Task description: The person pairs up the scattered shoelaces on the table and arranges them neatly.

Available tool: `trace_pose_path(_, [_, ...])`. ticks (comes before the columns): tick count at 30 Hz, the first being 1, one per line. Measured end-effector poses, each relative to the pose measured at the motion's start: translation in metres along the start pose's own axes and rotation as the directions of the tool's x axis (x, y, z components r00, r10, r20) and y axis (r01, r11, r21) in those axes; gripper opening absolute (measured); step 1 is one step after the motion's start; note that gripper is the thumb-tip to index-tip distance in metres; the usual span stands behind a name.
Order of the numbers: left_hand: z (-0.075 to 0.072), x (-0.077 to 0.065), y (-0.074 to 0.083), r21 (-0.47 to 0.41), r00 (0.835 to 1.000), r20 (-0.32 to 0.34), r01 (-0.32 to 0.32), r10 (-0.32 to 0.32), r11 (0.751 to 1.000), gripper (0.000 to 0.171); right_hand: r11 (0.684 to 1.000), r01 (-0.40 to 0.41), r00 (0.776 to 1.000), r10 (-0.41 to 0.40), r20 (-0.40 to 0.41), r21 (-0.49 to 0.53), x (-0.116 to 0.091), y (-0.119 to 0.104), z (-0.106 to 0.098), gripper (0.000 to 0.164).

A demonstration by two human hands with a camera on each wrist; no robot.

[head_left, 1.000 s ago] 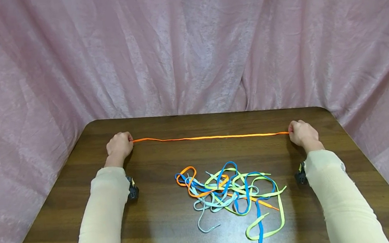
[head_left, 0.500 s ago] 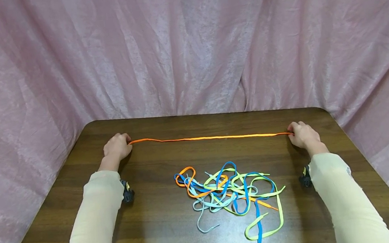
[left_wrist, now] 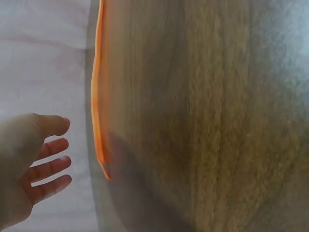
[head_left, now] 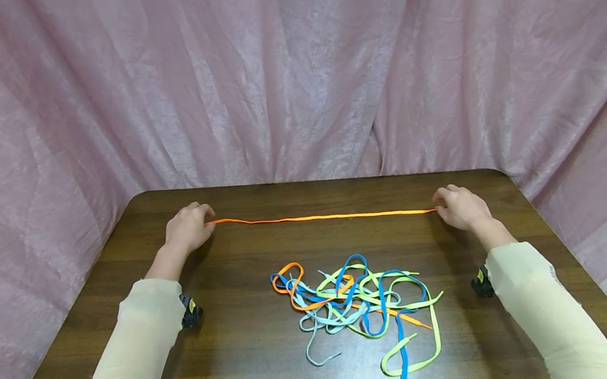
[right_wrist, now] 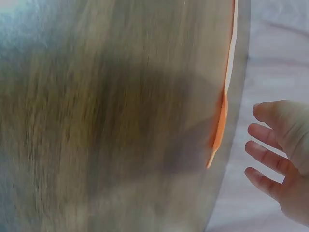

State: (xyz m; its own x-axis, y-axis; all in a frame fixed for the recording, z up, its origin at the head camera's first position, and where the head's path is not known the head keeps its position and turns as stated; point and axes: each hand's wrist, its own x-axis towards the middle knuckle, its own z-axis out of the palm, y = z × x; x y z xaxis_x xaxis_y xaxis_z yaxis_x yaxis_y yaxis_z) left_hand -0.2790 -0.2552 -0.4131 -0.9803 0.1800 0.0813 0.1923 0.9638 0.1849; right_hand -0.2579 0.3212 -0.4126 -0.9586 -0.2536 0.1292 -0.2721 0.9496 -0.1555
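Observation:
An orange shoelace [head_left: 328, 217] lies stretched nearly straight across the far part of the wooden table. My left hand [head_left: 188, 228] hovers over its left end, fingers loosely bent and apart. In the left wrist view that lace tip [left_wrist: 102, 162] lies free of the fingers. At the other end, my right hand [head_left: 462, 206] is likewise off the lace, its fingers spread in the right wrist view beside the loose tip [right_wrist: 219, 126]. Nearer to me sits a tangled pile of shoelaces: blue [head_left: 402, 351], yellow-green [head_left: 437, 323], light blue [head_left: 312, 341] and orange [head_left: 297, 300].
The brown wooden table [head_left: 265, 364] has rounded far corners. A pink velvety curtain [head_left: 292, 74] hangs behind it and along both sides. A small black device sits at the left wrist [head_left: 191, 312] and another at the right wrist [head_left: 481, 283].
Both hands have let go of the stretched orange shoelace's ends, and their fingers have opened. They have shifted slightly inward. The lace and the tangled pile stay where they were.

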Motion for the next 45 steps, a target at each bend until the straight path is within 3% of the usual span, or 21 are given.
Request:
trace_pose_path(5, [-0.003, -0.006, 0.017, 0.012, 0.996, -0.05, -0.075, 0.076, 0.997, 0.025, 0.99, 0.138, 0.986, -0.138, -0.089, -0.007, 0.0, -0.019, 0.0, 0.016])
trace_pose_path(15, [-0.005, -0.02, 0.046, 0.046, 0.973, -0.101, -0.206, 0.21, 0.977, 0.022, 0.946, 0.322, 0.934, -0.323, -0.153, -0.031, 0.0, -0.059, 0.003, 0.015])
trace_pose_path(18, [-0.003, -0.024, 0.054, 0.049, 0.963, -0.105, -0.245, 0.249, 0.968, 0.021, 0.924, 0.381, 0.912, -0.381, -0.155, -0.03, -0.001, -0.073, 0.005, 0.015])
trace_pose_path(22, [0.0, -0.029, 0.064, 0.06, 0.947, -0.112, -0.295, 0.3, 0.954, 0.022, 0.88, 0.472, 0.865, -0.474, -0.166, -0.053, -0.005, -0.092, 0.007, 0.018])
trace_pose_path(25, [0.003, -0.032, 0.071, 0.074, 0.94, -0.104, -0.318, 0.324, 0.945, 0.023, 0.854, 0.516, 0.84, -0.519, -0.159, -0.067, -0.008, -0.105, 0.007, 0.02])
trace_pose_path(32, [0.011, -0.042, 0.085, 0.064, 0.93, -0.077, -0.356, 0.36, 0.932, 0.026, 0.813, 0.582, 0.808, -0.58, -0.104, -0.007, -0.016, -0.132, 0.012, 0.02])
trace_pose_path(37, [0.019, -0.05, 0.093, 0.068, 0.92, -0.069, -0.382, 0.387, 0.921, 0.026, 0.771, 0.637, 0.77, -0.635, -0.066, 0.013, -0.022, -0.148, 0.019, 0.018])
trace_pose_path(45, [0.027, -0.06, 0.102, 0.067, 0.919, -0.028, -0.39, 0.392, 0.918, 0.028, 0.706, 0.707, 0.707, -0.707, -0.015, 0.03, -0.029, -0.168, 0.031, 0.014])
